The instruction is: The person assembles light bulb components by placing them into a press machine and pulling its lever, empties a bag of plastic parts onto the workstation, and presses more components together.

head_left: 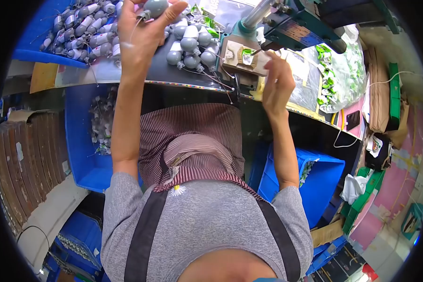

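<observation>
The left hand [143, 30] is up at the top of the frame, fingers curled round a grey bulb [155, 7] and gripping it at the very upper edge of the picture, a thin wire trailing down from it. Just right of that hand sits a loose pile of bulbs [190, 44] on the dark tabletop [141, 75], crowding right up against the hand, with little spare surface between them. At upper left, a blue tray [42, 37] is packed with more of the same bulbs, hard against the tabletop's far-left side.

Over to the right hand [276, 82]: it hangs at upper centre-right, fingers loosely bent and half open. I cannot tell if it holds anything. It is just beside a wooden block [242, 58] that sits under the teal press machine [291, 26], whose metal column rises to the top edge. Close quarters there, the machine head overhanging the fingers.

The tabletop's near edge runs as a striped band across the middle, sloping down to the right. Below it is more open room: a blue bin [87, 155] at left and another blue crate [315, 178] at right, flanking the person's striped lap.
</observation>
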Demonstrator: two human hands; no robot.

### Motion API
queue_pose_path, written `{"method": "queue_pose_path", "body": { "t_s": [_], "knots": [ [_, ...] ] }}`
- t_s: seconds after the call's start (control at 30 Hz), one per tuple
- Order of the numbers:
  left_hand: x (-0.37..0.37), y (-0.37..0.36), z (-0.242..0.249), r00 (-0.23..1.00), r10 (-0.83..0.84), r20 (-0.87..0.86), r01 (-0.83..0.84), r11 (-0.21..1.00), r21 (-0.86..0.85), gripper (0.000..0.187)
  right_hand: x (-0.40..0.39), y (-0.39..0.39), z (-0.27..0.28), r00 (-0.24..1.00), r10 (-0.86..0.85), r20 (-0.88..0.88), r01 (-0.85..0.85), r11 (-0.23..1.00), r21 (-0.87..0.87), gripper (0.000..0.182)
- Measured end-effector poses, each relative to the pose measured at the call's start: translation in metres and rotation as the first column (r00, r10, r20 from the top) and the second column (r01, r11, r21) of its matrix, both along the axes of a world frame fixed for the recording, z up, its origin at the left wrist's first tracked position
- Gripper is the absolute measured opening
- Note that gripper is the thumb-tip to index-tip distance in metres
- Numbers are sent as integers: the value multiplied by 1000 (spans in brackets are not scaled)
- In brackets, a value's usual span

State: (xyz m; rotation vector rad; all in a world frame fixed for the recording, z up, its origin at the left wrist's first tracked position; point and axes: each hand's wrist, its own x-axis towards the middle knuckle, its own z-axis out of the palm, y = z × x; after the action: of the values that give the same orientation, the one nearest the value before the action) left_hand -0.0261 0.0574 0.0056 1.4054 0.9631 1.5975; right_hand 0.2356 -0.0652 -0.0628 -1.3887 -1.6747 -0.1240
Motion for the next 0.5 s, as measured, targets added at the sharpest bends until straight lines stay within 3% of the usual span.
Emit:
{"method": "queue_pose_path", "body": {
  "t_s": [0.03, 0.07, 0.1, 0.2, 0.3, 0.33, 0.43, 0.47, 0.5],
  "knots": [
    [5, -15, 4, 999, -39, 4, 39, 972, -232, 46, 7, -1, 6, 981, -167, -100, 146, 970, -192, 17],
    [9, -18, 1, 992, -124, 11, 123, 955, -270, 48, 20, 2, 8, 924, -202, -323, 122, 960, -251, 17],
    [14, -21, -4, 970, -236, 51, 241, 934, -263, 50, 35, 9, 8, 815, -239, -528, 85, 951, -298, 18],
    [27, -31, -22, 828, -543, 140, 558, 821, -116, 62, 78, 22, -2, 716, -202, -668, -71, 932, -357, 20],
    [33, -39, -33, 736, -620, 271, 658, 750, -69, 58, 86, 31, -6, 727, -250, -639, -14, 926, -378, 22],
    [35, -43, -36, 686, -606, 403, 681, 729, -64, 43, 87, 36, -11, 763, -252, -595, 32, 934, -355, 27],
    [33, -39, -52, 541, -485, 687, 763, 626, -159, 24, 91, 43, -24, 847, -300, -439, 132, 919, -372, 32],
    [34, -39, -55, 631, -464, 622, 710, 669, -220, 12, 89, 44, -24, 869, -319, -377, 166, 908, -385, 36],
    [34, -40, -56, 658, -480, 580, 705, 662, -253, 13, 89, 46, -24, 895, -317, -316, 184, 904, -385, 36]
  ]
}}
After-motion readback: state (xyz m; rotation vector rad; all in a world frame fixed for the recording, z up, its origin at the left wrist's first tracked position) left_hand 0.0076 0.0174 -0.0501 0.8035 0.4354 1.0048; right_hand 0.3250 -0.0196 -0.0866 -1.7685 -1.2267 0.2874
